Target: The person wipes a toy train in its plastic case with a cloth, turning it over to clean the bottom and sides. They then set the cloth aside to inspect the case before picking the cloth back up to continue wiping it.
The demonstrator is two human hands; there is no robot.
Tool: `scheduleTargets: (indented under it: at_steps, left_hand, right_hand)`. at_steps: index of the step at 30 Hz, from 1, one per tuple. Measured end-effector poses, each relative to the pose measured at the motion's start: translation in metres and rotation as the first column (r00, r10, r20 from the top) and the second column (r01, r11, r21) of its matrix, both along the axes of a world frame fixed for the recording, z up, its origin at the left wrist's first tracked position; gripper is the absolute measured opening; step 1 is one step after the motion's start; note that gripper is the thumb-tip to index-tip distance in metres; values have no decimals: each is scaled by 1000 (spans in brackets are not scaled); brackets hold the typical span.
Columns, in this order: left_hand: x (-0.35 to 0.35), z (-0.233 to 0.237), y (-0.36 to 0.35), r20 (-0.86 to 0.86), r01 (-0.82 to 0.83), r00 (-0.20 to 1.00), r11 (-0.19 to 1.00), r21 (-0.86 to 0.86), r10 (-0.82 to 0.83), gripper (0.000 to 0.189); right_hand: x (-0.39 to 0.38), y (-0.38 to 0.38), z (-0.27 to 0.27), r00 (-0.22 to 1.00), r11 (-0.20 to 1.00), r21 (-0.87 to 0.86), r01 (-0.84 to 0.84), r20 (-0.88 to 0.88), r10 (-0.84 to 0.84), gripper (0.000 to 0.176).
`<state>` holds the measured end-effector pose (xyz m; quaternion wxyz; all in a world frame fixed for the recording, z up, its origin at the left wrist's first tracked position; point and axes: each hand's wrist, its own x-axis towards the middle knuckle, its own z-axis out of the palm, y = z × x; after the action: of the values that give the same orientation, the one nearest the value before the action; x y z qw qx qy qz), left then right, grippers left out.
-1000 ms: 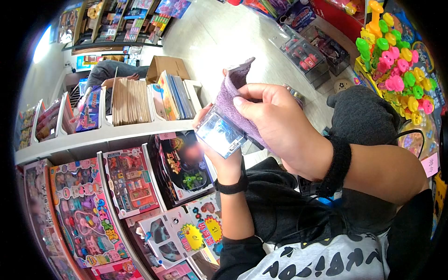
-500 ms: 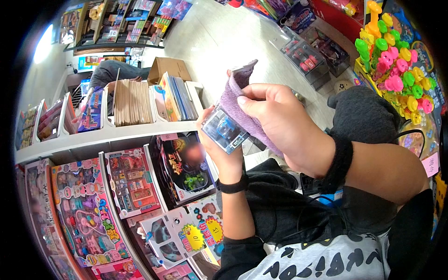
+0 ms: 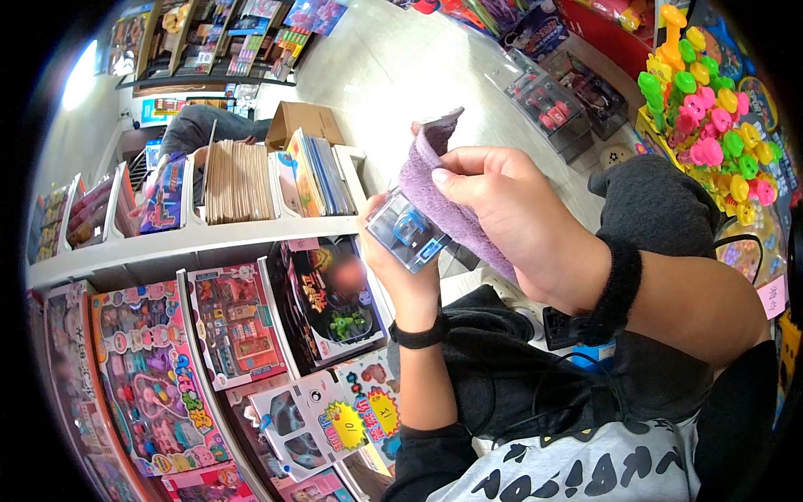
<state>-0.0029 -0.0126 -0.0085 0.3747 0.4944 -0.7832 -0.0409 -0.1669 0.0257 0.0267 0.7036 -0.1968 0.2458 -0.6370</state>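
In front of my chest, my left hand (image 3: 401,280) holds a small clear box (image 3: 407,231) with a blue toy car inside it, tilted toward me. The fingers of that hand are mostly hidden behind the box. My right hand (image 3: 519,213) grips a purple cloth (image 3: 456,209), thumb on its near side. The cloth drapes over the box's upper right side and touches it. A black band circles each wrist.
Boxed toys (image 3: 155,376) fill a shelf at the left, with a row of thin books (image 3: 238,184) above. Behind stands a cardboard box (image 3: 305,124), near another person's leg (image 3: 205,130). Clear display cases (image 3: 548,105) and colourful plastic toys (image 3: 711,117) are at the right.
My right hand and the purple cloth have shifted slightly right and down along the box. The box has moved a little right; both hands keep their grip.
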Motion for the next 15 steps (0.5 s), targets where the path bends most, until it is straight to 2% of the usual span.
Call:
scheduleTargets:
  at_steps: [2,3,5,7,9,11,13,15]
  left_hand:
    - [-4,1,5,-127,-1,992,997,81,11,53]
    - [-7,2,8,-127,-3,992,997,79,13,53]
    - [-11,3,14,-379,102,925,980,171,-31,53]
    - [-4,-1,17,-428,91,904,984,156,-16,57]
    - [4,-3,19,-648,160,761,961,227,27,69]
    - [4,-2,18,-669,172,743,969,180,-8,76]
    - [7,0,16,-718,287,681,954,83,-142,84]
    - [4,8,18,-772,260,633,956,133,-64,110]
  right_hand:
    - [3,0,6,991,998,12,55,122,-56,20]
    - [2,0,7,991,999,11,53,122,-53,20]
    - [-1,-1,8,990,999,-37,14,140,-8,21]
    - [-5,-2,11,991,1000,-10,22,133,-21,21]
    - [-7,-4,11,992,999,18,31,125,-33,20]
    - [-9,-7,9,985,1000,7,14,173,-15,19]
    - [-10,-7,11,987,1000,7,6,164,-7,19]
    - [-14,-6,11,987,1000,3,-16,160,15,18]
